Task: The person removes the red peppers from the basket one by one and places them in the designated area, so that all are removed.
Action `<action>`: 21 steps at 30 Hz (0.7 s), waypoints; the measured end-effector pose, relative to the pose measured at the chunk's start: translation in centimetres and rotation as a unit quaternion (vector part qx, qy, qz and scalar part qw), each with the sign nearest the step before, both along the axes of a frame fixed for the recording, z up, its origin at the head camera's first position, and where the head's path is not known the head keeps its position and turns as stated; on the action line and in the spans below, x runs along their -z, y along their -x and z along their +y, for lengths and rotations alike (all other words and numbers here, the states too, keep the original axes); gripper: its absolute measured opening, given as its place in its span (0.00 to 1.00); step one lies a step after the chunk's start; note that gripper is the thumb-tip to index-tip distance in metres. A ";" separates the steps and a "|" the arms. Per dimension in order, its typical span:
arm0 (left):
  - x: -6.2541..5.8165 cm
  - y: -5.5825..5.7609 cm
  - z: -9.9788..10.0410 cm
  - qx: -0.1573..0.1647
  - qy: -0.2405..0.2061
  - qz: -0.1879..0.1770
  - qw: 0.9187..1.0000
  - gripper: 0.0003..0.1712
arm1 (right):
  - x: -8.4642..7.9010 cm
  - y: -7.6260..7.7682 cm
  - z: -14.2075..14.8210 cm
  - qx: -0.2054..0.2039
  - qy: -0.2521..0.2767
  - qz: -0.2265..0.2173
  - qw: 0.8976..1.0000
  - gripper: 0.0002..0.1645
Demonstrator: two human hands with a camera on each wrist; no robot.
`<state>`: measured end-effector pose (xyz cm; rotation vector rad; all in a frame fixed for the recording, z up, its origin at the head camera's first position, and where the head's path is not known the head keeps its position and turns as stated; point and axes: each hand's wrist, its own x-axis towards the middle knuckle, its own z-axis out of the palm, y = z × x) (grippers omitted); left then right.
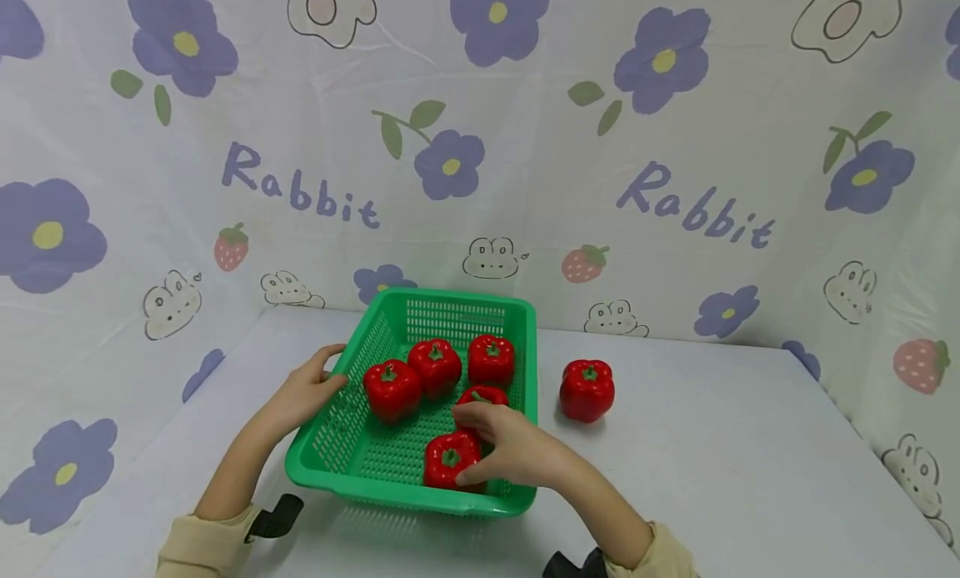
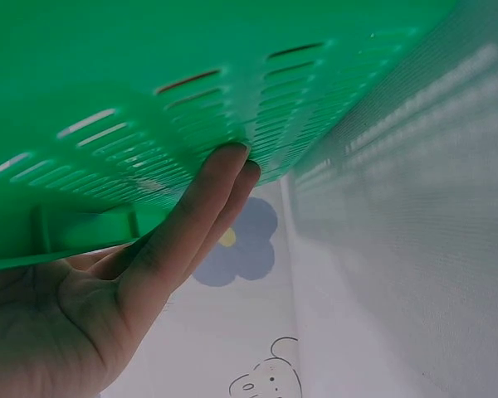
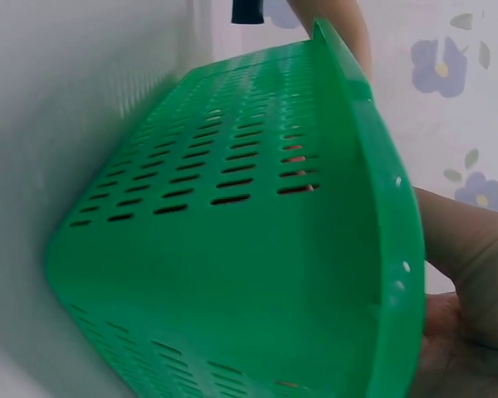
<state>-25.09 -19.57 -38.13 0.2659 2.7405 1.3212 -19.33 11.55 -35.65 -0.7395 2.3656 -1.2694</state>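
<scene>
A green plastic basket (image 1: 352, 485) holds several red bell peppers, including a pair at its left (image 1: 392, 392) and one at the back right (image 1: 491, 360). My left hand (image 1: 306, 392) holds the basket's left side. In the left wrist view, extended fingers (image 2: 203, 211) lie against its slotted outer wall. Over the basket's front right, my right hand (image 1: 517, 446) grips the front bell pepper (image 1: 447, 459), thumb on its near side and fingers on its far side. Those fingers partly cover another bell pepper (image 1: 487, 393) behind it. Basket and wrist hide most of that grip in the right wrist view.
A single red bell pepper (image 1: 587, 391) stands on the white table (image 1: 720, 444), right of the basket. Behind the table hangs a white cloth (image 1: 525, 144) printed with flowers and rabbits.
</scene>
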 end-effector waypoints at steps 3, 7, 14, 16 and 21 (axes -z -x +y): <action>0.0 0.0 0.0 -0.001 -0.002 -0.002 1.000 0.35 | 0.1 0.0 -0.3 0.000 0.003 -0.003 1.000 0.43; 0.1 0.0 0.0 -0.003 -0.003 -0.005 1.000 0.35 | 0.5 0.1 -0.6 0.004 -0.002 0.002 1.000 0.43; 0.1 0.1 0.1 0.001 -0.003 -0.003 1.000 0.35 | 0.9 0.2 -1.0 0.015 -0.028 0.029 0.999 0.45; 0.1 0.2 0.0 0.001 -0.005 -0.001 1.000 0.35 | 0.9 0.2 -1.2 0.019 -0.033 0.034 0.999 0.45; 0.1 0.3 -0.2 0.001 -0.006 0.000 1.000 0.35 | 0.9 0.3 -1.6 0.020 -0.009 0.016 1.000 0.46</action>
